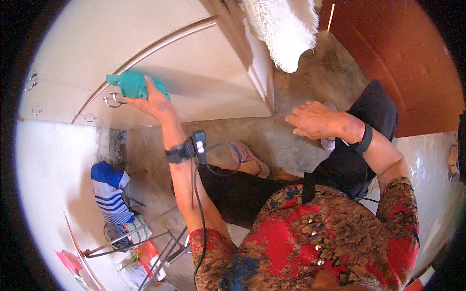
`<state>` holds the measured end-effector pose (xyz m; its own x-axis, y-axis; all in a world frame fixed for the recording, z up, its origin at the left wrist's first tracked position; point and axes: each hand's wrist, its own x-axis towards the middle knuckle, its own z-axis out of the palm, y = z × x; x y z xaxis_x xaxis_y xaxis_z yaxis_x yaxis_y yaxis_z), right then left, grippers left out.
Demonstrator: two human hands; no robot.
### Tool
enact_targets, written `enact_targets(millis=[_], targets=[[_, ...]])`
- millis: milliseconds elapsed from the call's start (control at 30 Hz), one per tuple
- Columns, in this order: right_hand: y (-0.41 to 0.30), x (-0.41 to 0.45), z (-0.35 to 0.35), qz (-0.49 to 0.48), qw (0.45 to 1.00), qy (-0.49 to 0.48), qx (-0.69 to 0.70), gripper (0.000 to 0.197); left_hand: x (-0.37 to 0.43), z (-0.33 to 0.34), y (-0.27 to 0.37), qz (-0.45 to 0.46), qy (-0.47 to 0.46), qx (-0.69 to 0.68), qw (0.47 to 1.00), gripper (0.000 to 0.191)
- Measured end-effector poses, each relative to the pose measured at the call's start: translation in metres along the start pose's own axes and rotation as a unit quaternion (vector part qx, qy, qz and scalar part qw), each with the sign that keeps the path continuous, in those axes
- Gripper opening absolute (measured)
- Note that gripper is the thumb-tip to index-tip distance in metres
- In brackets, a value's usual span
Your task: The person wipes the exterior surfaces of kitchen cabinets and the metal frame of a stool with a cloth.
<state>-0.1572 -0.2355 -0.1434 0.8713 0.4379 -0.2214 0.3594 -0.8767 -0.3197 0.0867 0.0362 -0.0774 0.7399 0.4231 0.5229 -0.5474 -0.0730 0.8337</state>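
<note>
My left hand (154,103) grips a folded teal cloth (134,85), its thumb pressed over the top. The cloth lies against a cream cabinet front (218,72), close to the trim strip along the upper edge of the panel. A curved metal handle (112,100) sits beside my left fingers; whether they touch it is unclear. Over the concrete floor, my right hand (315,120) hangs loosely curled and away from the cabinet, with nothing visible in it. Its palm side is hidden.
Fluffy white fabric (291,40) hangs past the cabinet's right end. A reddish-brown panel (407,65) stands at the right. To the left are a blue-and-white striped cloth (111,196), a metal-tube frame (127,243) and a red plastic bag (147,254). My shoe (251,158) rests on the floor.
</note>
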Motion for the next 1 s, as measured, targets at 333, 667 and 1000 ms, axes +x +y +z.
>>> enact_targets(millis=[333,667,1000], targets=[[-0.001,0.0,0.0,-0.002,0.999,0.022,-0.029,0.031,0.023,0.006,0.058,0.058,-0.065,-0.076,0.993,0.065],[0.001,0.0,0.001,0.0,0.999,0.023,-0.05,0.032,-0.01,0.06,0.097,0.556,-0.022,0.183,0.81,0.058],[-0.004,-0.007,-0.012,0.008,0.999,0.027,-0.036,0.03,0.108,0.001,0.079,0.154,-0.019,0.15,0.976,0.061]])
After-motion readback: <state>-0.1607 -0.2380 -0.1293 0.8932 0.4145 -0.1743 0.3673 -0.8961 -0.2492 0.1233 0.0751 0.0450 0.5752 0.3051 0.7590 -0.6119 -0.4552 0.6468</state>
